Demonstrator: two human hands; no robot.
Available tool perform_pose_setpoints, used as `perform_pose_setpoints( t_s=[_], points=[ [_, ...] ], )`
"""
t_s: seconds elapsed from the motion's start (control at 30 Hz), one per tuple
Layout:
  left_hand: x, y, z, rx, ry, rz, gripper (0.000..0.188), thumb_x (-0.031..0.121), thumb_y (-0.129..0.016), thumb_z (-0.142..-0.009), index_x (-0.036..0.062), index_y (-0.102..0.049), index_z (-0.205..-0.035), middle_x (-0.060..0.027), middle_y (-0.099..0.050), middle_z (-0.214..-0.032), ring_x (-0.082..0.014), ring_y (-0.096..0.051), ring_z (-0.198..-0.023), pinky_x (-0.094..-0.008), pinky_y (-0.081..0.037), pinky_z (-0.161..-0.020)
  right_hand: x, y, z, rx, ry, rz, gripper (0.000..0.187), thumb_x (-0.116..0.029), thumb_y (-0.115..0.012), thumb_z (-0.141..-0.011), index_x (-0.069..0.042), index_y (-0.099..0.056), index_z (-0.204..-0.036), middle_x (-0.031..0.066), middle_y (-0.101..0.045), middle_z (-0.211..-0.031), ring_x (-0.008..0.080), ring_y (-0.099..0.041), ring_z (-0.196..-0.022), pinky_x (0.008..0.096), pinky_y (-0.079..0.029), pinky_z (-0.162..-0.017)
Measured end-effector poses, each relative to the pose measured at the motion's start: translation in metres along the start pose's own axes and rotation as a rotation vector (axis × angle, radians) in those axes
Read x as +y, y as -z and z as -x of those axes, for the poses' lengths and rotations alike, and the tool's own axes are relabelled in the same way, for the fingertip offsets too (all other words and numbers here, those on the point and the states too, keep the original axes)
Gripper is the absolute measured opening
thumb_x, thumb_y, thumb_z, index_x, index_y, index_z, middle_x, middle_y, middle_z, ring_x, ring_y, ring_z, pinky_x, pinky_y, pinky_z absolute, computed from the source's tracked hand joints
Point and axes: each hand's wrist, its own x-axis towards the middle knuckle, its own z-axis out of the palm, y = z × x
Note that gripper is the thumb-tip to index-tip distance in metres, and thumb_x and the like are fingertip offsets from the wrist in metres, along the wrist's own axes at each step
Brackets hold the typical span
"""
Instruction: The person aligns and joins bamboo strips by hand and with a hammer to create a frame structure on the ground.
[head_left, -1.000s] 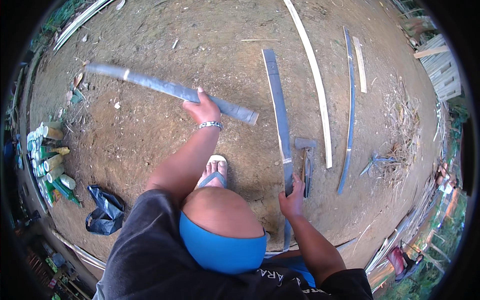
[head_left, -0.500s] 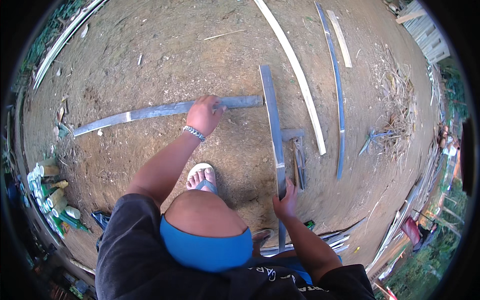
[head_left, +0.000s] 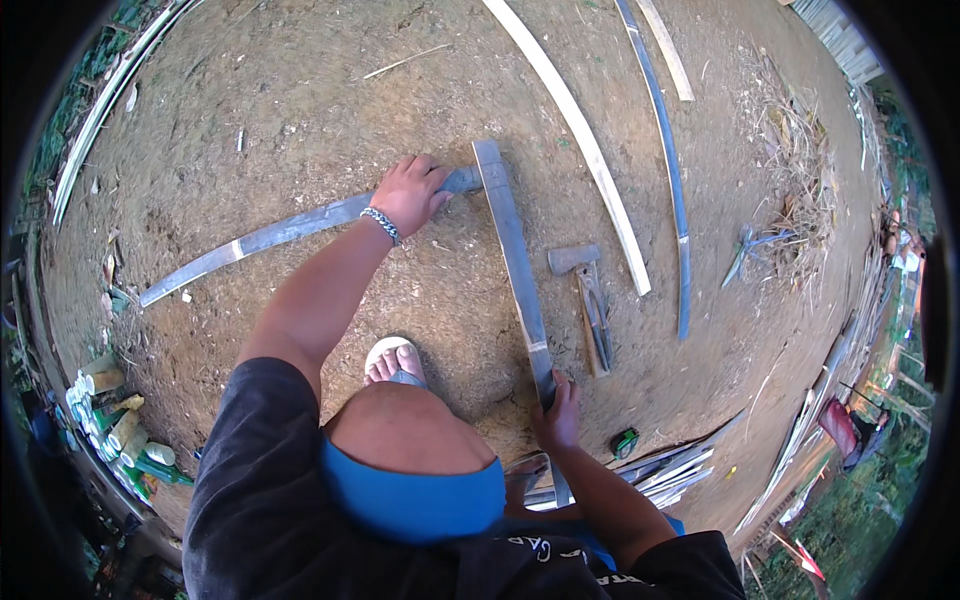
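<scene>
My left hand (head_left: 410, 194) is closed over a grey bamboo strip (head_left: 300, 228) that runs left to right on the dirt, gripping it near its right end. My right hand (head_left: 557, 414) grips a second bamboo strip (head_left: 517, 262) low on its length, with the thumb along its edge. This strip points away from me. Its far end lies across the right end of the first strip, so the two meet in a corner. The lower end of the second strip passes beside my leg.
Right of the second strip lie a hammer (head_left: 573, 259) and pliers (head_left: 598, 318). A green and black tape measure (head_left: 624, 442) sits near my right forearm. Farther right are a pale strip (head_left: 580, 130) and a dark strip (head_left: 668, 150). Bottles (head_left: 125, 430) stand at left.
The second strip has shifted left and tilted, its far end now over the first strip's end instead of beside it. Both hands keep hold; the view has shifted slightly.
</scene>
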Motion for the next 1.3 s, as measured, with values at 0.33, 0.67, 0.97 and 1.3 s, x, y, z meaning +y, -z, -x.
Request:
perform_pose_setpoints(
  t_s=[0.33, 0.67, 0.97, 1.3],
  points=[
    [0.011, -0.003, -0.015, -0.066, 0.002, -0.018, 0.047, 0.028, -0.065, -0.096, 0.0122, -0.058, -0.139, -0.0099, -0.057, -0.126, -0.0298, -0.054, -0.118, -0.0426, -0.044, -0.106, 0.001, -0.012, -0.015, -0.037, -0.024, -0.004, 0.075, -0.001, -0.064, -0.079, -0.008, -0.036, -0.148, 0.0271, -0.044, -0.125, 0.0508, -0.052, -0.111, 0.0535, -0.047, -0.096],
    [0.009, -0.001, -0.020, -0.126, -0.009, 0.042, 0.049, 0.024, -0.064, -0.096, 0.0088, -0.055, -0.142, -0.0104, -0.055, -0.132, -0.0301, -0.051, -0.123, -0.0427, -0.043, -0.108, -0.015, -0.007, -0.017, -0.153, -0.149, 0.121, 0.079, -0.014, -0.064, -0.083, -0.006, -0.030, -0.154, 0.0251, -0.046, -0.125, 0.0475, -0.053, -0.111, 0.0533, -0.052, -0.090],
    [0.009, -0.004, -0.021, -0.112, -0.054, 0.037, 0.051, 0.024, -0.063, -0.097, 0.0066, -0.052, -0.143, -0.0130, -0.054, -0.134, -0.0322, -0.050, -0.125, -0.0433, -0.042, -0.109, 0.002, -0.016, -0.017, -0.111, -0.074, 0.380, 0.091, -0.025, -0.065, -0.082, -0.009, -0.021, -0.160, 0.0204, -0.051, -0.124, 0.0409, -0.053, -0.119, 0.0536, -0.054, -0.089],
    [0.009, -0.009, -0.023, -0.040, -0.050, 0.040, 0.062, 0.024, -0.068, -0.093, 0.0056, -0.044, -0.148, -0.0191, -0.055, -0.130, -0.0369, -0.052, -0.122, -0.0461, -0.042, -0.110, -0.003, -0.008, -0.015, -0.131, -0.010, 0.352, 0.087, -0.028, -0.066, -0.085, -0.011, -0.024, -0.160, 0.0235, -0.052, -0.124, 0.0446, -0.053, -0.115, 0.0550, -0.050, -0.095]
  ],
)
